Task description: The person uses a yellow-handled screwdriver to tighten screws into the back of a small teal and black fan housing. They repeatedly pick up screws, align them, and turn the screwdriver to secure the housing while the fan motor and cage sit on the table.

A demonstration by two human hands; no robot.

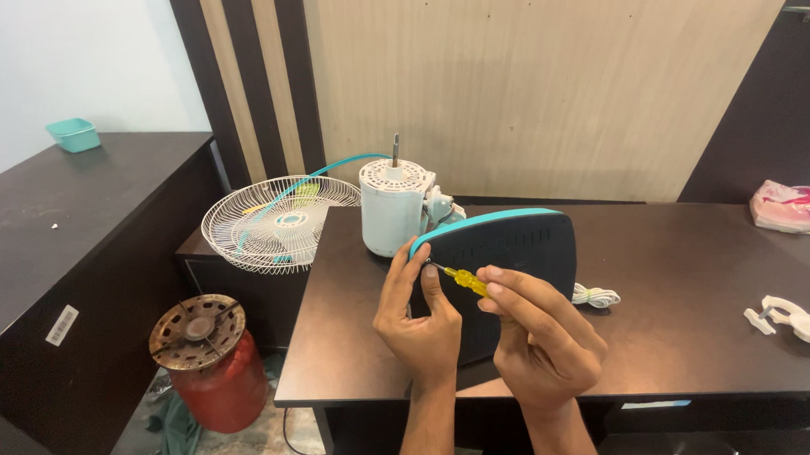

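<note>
My left hand (418,322) grips the left edge of a dark fan base with a teal rim (515,245), tipped up on edge on the dark table (682,325). A small yellow-handled screwdriver (462,278) sits in my right hand (542,335), its tip against the base's underside near my left thumb. Behind the base stands the white fan motor housing (390,205) with its shaft pointing up.
A white wire fan grille (273,224) lies on a lower cabinet to the left. A coiled white cord (597,295) and a white plastic part (805,324) rest on the table. A pink packet (786,206) sits far right. A red gas cylinder (206,359) stands on the floor.
</note>
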